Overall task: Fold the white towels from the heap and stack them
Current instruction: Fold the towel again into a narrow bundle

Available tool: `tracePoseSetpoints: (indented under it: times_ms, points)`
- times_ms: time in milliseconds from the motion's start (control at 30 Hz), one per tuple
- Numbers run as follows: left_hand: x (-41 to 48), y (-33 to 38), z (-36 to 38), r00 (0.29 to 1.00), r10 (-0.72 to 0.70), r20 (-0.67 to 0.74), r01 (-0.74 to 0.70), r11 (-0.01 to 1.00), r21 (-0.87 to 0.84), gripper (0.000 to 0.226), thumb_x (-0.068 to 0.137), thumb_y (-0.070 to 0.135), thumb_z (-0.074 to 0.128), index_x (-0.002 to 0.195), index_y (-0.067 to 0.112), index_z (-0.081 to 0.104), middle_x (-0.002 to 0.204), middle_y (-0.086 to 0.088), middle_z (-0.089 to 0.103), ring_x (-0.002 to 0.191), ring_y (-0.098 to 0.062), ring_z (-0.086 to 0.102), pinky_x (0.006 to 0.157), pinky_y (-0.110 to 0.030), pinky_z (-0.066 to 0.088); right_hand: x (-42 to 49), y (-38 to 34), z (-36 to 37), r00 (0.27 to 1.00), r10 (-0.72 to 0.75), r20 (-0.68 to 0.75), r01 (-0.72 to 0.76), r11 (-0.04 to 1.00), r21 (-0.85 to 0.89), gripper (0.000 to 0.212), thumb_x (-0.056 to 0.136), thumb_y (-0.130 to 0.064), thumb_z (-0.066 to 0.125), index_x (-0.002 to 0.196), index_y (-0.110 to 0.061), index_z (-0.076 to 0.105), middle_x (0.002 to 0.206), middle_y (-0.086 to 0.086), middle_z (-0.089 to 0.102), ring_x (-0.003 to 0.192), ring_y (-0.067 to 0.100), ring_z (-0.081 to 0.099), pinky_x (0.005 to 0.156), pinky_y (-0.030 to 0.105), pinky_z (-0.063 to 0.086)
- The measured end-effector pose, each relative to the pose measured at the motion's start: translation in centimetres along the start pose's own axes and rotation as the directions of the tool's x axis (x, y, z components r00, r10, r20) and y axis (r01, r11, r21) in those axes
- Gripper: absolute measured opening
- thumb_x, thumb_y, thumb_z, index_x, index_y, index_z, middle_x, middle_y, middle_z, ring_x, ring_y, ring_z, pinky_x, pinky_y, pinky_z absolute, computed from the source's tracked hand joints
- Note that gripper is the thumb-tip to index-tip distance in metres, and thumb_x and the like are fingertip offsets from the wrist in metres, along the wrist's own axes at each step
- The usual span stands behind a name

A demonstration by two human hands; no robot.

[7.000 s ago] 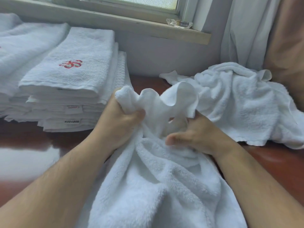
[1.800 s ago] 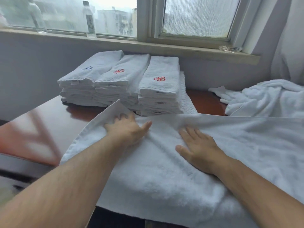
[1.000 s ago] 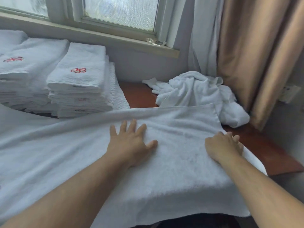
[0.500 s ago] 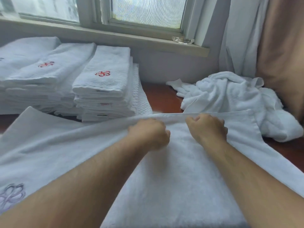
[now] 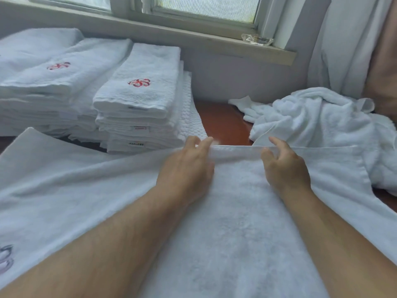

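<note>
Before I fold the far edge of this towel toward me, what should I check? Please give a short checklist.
1. Right hand pinches the hem of the towel: ok.
2. Left hand grips the hem: cannot tell; its fingers lie over the hem and the thumb is hidden.
3. Towel lies spread without big wrinkles: ok.
4. Far right corner is free of the heap: cannot tell; the two overlap in this view.
5. Nearest stack stands even, ready for one more: ok.
6. Near edge lies straight: cannot tell; it is out of view.
</note>
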State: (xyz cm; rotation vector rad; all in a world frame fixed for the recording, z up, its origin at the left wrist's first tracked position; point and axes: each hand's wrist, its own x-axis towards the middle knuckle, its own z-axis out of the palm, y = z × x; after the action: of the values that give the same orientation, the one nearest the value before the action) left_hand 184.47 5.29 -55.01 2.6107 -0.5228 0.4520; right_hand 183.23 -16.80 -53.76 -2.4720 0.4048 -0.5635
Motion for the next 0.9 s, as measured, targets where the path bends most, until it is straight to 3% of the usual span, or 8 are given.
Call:
tracePoseSetpoints:
  times_ms: [133, 233, 300, 400, 500, 700, 833, 900]
  points:
    - [0.4, -0.1, 0.5, 0.998, -0.03, 0.06, 0.027, 0.999, 0.045, 0.064, 0.096, 0.044, 0.051, 0.153, 0.029, 0.026, 0.141, -0.002, 0.038, 0.117, -0.032, 0.056, 0.087, -0.04, 0.046, 0.1, 0.0, 0.1, 0.995, 0.009, 0.096, 0.002, 0.993, -0.116, 0.047, 0.1, -0.05, 0.039, 0.142, -0.037, 0.052, 0.135, 0.002, 0.064, 0.124, 0.029, 0.055, 0.096, 0.039, 0.043]
    - [0.2, 0.2, 0.4, 1.0, -0.028, 0.005, 0.028, 0.999, 0.045, 0.058, 0.092, 0.044, 0.057, 0.144, 0.028, 0.037, 0.13, -0.001, 0.042, 0.107, -0.031, 0.06, 0.078, -0.039, 0.047, 0.2, 0.6, 0.2, 0.999, -0.001, 0.039, 0.004, 0.996, -0.094, 0.031, 0.098, -0.048, 0.042, 0.105, -0.028, 0.065, 0.101, 0.0, 0.07, 0.098, 0.028, 0.06, 0.077, 0.035, 0.045]
    - [-0.1, 0.4, -0.1, 0.998, 0.02, -0.064, -0.016, 0.997, 0.07, 0.048, 0.088, 0.042, 0.062, 0.132, 0.028, 0.05, 0.119, 0.001, 0.046, 0.097, -0.03, 0.062, 0.07, -0.039, 0.049, 0.3, 0.8, 0.2, 0.998, -0.015, -0.067, 0.015, 1.0, 0.002, 0.031, 0.097, -0.042, 0.046, 0.076, -0.021, 0.054, 0.075, -0.006, 0.061, 0.076, 0.02, 0.057, 0.059, 0.03, 0.038]
    - [-0.4, 1.0, -0.9, 0.974, 0.157, -0.163, -0.139, 0.983, 0.12, 0.024, 0.083, 0.036, 0.067, 0.103, 0.024, 0.061, 0.103, 0.001, 0.052, 0.075, -0.031, 0.063, 0.053, -0.034, 0.046, 0.1, 0.5, 0.0, 0.966, -0.033, -0.257, 0.053, 0.996, 0.071, 0.043, 0.094, -0.04, 0.047, 0.059, -0.016, 0.038, 0.053, -0.005, 0.041, 0.055, 0.009, 0.042, 0.05, 0.027, 0.032]
    - [-1.0, 1.6, -0.6, 0.938, 0.294, -0.183, -0.266, 0.95, 0.161, 0.017, 0.08, 0.029, 0.069, 0.084, 0.016, 0.059, 0.091, -0.001, 0.055, 0.058, -0.033, 0.057, 0.043, -0.032, 0.041, 0.3, 0.7, -0.3, 0.932, 0.09, -0.352, -0.048, 0.991, 0.127, 0.045, 0.089, -0.043, 0.041, 0.058, -0.011, 0.036, 0.051, 0.0, 0.036, 0.052, 0.015, 0.038, 0.051, 0.029, 0.033]
    - [-1.1, 1.6, -0.6, 0.92, 0.371, -0.128, -0.341, 0.917, 0.208, 0.017, 0.076, 0.023, 0.068, 0.081, 0.013, 0.055, 0.084, -0.003, 0.055, 0.056, -0.035, 0.057, 0.041, -0.029, 0.03, 1.5, 1.8, -3.1, 0.811, 0.481, -0.332, -0.245, 0.795, 0.554, 0.034, 0.078, -0.038, 0.04, 0.069, -0.019, 0.066, 0.075, 0.003, 0.071, 0.074, 0.021, 0.062, 0.06, 0.029, 0.044]
    - [-1.1, 1.8, -0.4, 0.913, 0.392, -0.112, -0.36, 0.905, 0.227, 0.02, 0.075, 0.018, 0.07, 0.077, 0.013, 0.051, 0.079, -0.005, 0.053, 0.051, -0.033, 0.054, 0.041, -0.028, 0.028, 2.2, 4.6, -6.6, 0.826, 0.53, -0.191, -0.369, 0.765, 0.527, 0.034, 0.074, -0.042, 0.045, 0.067, -0.014, 0.064, 0.051, 0.001, 0.061, 0.035, 0.014, 0.052, 0.047, 0.028, 0.04]
    - [-1.0, 1.9, -0.5, 0.912, 0.399, -0.097, -0.367, 0.897, 0.248, 0.019, 0.078, 0.017, 0.069, 0.078, 0.013, 0.051, 0.077, -0.006, 0.053, 0.052, -0.033, 0.055, 0.043, -0.028, 0.027, 2.1, 5.9, -7.0, 0.828, 0.553, -0.09, -0.465, 0.768, 0.441, 0.046, 0.08, -0.05, 0.046, 0.072, -0.01, 0.066, 0.048, 0.001, 0.063, 0.032, 0.014, 0.053, 0.043, 0.025, 0.04]
